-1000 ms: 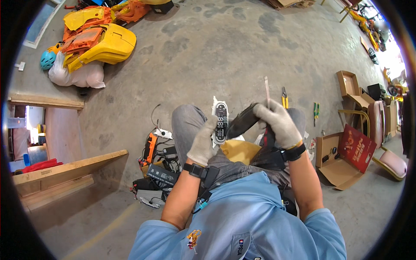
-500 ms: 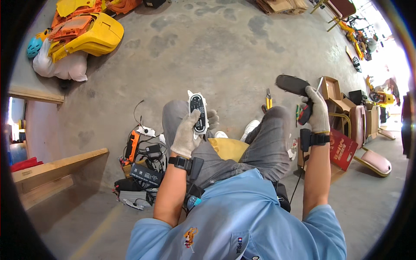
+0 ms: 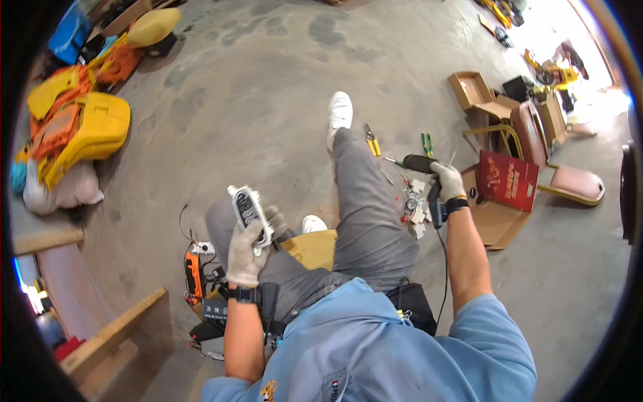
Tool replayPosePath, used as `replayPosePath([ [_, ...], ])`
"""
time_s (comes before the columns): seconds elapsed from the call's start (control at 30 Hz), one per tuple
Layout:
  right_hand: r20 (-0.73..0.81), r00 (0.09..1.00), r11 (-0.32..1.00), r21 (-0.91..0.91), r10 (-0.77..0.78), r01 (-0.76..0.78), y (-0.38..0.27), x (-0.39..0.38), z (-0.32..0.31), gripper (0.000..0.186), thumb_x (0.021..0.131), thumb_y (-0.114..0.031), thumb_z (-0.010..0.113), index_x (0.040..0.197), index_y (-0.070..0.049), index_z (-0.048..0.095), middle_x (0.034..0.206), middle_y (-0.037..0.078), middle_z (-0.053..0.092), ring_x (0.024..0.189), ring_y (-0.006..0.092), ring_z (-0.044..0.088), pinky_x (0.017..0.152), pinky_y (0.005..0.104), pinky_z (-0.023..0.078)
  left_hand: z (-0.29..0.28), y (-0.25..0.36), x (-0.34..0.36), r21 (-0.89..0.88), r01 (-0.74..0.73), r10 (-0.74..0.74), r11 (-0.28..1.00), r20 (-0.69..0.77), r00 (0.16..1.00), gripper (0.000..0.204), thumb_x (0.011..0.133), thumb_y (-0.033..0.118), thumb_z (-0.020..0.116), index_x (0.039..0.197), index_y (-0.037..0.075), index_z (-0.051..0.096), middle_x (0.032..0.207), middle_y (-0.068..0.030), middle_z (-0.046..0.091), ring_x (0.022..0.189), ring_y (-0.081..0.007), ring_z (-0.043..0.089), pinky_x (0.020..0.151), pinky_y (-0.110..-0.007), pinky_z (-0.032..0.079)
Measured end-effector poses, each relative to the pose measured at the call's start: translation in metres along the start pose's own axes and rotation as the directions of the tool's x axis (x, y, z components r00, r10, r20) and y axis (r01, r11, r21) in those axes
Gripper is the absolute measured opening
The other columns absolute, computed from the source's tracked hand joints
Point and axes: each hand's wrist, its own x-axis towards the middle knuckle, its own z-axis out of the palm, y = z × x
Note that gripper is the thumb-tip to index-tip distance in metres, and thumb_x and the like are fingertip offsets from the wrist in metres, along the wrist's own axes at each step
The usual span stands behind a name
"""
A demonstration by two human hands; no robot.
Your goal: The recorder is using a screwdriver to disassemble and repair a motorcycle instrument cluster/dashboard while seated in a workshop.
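Observation:
My left hand (image 3: 245, 258), in a pale knit glove, grips a white elongated casing (image 3: 250, 213) with a dark inner face, above my left thigh. My right hand (image 3: 449, 181), gloved too, is stretched out to the right. Its fingers close on a dark oval cover (image 3: 418, 163). A thin pale shaft (image 3: 453, 157) sticks up from the same hand; the rest of that tool is hidden. Small white and red parts (image 3: 415, 208) lie on the floor just below this hand.
Yellow-handled pliers (image 3: 373, 142) and a green-handled tool (image 3: 427, 143) lie ahead. At right stand an open cardboard box (image 3: 492, 224), a red box lid (image 3: 507, 179) and chairs (image 3: 530, 130). Electronics with an orange case (image 3: 194, 275) sit at left, near a wooden beam (image 3: 117, 328).
My view has turned rightward. My right leg is now stretched forward. The right hand has moved with the dark cover toward the small parts; the left still holds the white casing.

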Motion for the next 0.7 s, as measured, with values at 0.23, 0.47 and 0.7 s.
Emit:
replayPosePath([
  [0.23,-0.121,0.984,0.902,-0.397,0.129,-0.167,0.177,0.093,-0.030,0.026,0.079,-0.020,0.079,0.096,0.000,0.076,0.077,0.012,0.072,0.064,0.0234,0.068,0.059,0.0370,0.053,0.030,0.007,0.002,0.128,0.102,-0.080,0.987,-0.163,0.983,0.045,0.105,0.018,0.065,0.146,0.005,0.054,0.119,-0.0164,0.075,0.109,-0.0342,0.075,0.096,-0.053,0.064],
  [0.47,0.028,0.970,0.874,-0.440,0.243,-0.206,0.218,0.103,0.032,0.033,0.072,-0.022,0.079,0.095,0.001,0.077,0.085,0.014,0.076,0.083,0.0283,0.073,0.080,0.0384,0.056,0.081,0.017,0.024,0.231,0.170,-0.096,0.958,-0.299,0.950,0.050,0.110,0.037,0.053,0.148,0.004,0.051,0.116,-0.0172,0.075,0.102,-0.0346,0.075,0.093,-0.054,0.062],
  [0.7,0.178,0.948,0.657,-0.752,0.265,-0.043,0.239,0.140,0.034,0.040,0.076,-0.023,0.077,0.109,-0.001,0.076,0.091,0.015,0.077,0.082,0.0237,0.075,0.077,0.0379,0.058,0.115,0.017,0.045,0.338,0.116,-0.042,0.934,-0.217,0.975,0.063,0.108,0.040,0.056,0.154,-0.001,0.045,0.119,-0.0207,0.074,0.106,-0.0382,0.075,0.094,-0.057,0.061],
])
